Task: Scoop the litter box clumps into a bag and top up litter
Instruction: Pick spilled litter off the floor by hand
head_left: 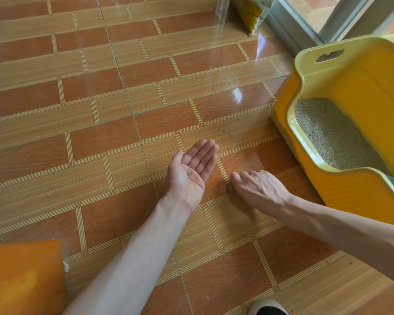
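My left hand (191, 169) lies palm up just above the tiled floor, fingers straight, with a few grey litter grains (190, 171) in the palm. My right hand (255, 187) is palm down on the floor beside it, fingertips touching the tile; I cannot see whether they pinch anything. The yellow litter box (328, 187) stands at the right, with grey litter (328, 133) inside. Loose grains (223, 134) are scattered on the floor between my hands and the box. A yellow litter bag (250, 12) leans at the top, by the door frame.
An orange object (25, 278) fills the bottom left corner. The toe of a shoe (268, 308) shows at the bottom edge. A glass door with a metal frame (305, 23) runs behind the litter box. A clear plastic bag (221, 17) stands left of the litter bag.
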`<state>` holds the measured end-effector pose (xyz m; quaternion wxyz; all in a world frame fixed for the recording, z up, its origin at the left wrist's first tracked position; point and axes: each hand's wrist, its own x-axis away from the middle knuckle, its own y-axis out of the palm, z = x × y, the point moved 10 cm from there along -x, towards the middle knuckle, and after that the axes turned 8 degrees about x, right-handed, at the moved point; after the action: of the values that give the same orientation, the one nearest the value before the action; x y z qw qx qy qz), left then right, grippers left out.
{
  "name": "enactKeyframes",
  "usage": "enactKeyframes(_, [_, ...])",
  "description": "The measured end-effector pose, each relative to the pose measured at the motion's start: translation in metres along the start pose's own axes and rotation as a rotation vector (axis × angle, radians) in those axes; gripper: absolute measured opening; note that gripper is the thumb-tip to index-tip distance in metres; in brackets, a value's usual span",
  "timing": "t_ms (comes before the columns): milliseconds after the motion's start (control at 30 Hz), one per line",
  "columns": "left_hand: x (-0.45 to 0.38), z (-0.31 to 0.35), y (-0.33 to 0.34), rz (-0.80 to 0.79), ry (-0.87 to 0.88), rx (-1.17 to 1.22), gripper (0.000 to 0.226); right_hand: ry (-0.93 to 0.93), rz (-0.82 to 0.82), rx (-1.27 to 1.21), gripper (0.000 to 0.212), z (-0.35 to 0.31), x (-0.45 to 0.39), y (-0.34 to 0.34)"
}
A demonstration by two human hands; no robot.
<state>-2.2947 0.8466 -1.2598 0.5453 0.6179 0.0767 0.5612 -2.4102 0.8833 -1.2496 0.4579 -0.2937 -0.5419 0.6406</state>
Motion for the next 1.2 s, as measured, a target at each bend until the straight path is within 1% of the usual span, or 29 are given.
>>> enactKeyframes(100, [0.002,0.001,-0.001,-0.002,0.004,-0.004,0.057,0.022,-0.078,-0.04,0.017,0.004,0.001,0.007])
enactKeyframes(200, [0.004,0.002,-0.002,0.01,0.006,-0.005,0.057,0.03,-0.099,-0.097,0.021,0.007,0.002,0.007])
enactKeyframes(267, [0.004,0.002,-0.003,0.019,0.006,-0.003,0.057,0.112,-0.096,-0.197,0.022,0.015,0.001,0.001])
enactKeyframes(300, [0.005,0.003,-0.003,0.024,0.007,-0.002,0.057,0.172,-0.082,-0.268,0.022,0.021,0.001,-0.002])
enactKeyframes(400, [0.004,0.005,-0.002,0.03,0.012,0.017,0.056,0.315,0.062,-0.456,0.028,0.037,-0.002,-0.019])
enactKeyframes(600, [-0.002,0.016,0.008,0.034,0.032,0.056,0.056,0.458,0.292,-0.777,0.036,0.061,-0.024,-0.046])
enactKeyframes(800, [0.001,0.042,0.032,0.068,0.07,0.074,0.054,0.566,0.332,-0.975,0.038,0.073,-0.054,-0.075])
enactKeyframes(900, [0.017,0.062,0.057,0.101,0.091,0.096,0.052,0.606,0.346,-1.065,0.039,0.083,-0.06,-0.109])
enactKeyframes(1000, [0.047,0.083,0.096,0.13,0.11,0.11,0.052,0.642,0.344,-1.142,0.041,0.096,-0.061,-0.162])
enactKeyframes(1200, [0.139,0.12,0.208,0.158,0.122,0.132,0.051,0.68,0.316,-1.267,0.042,0.127,-0.051,-0.307])
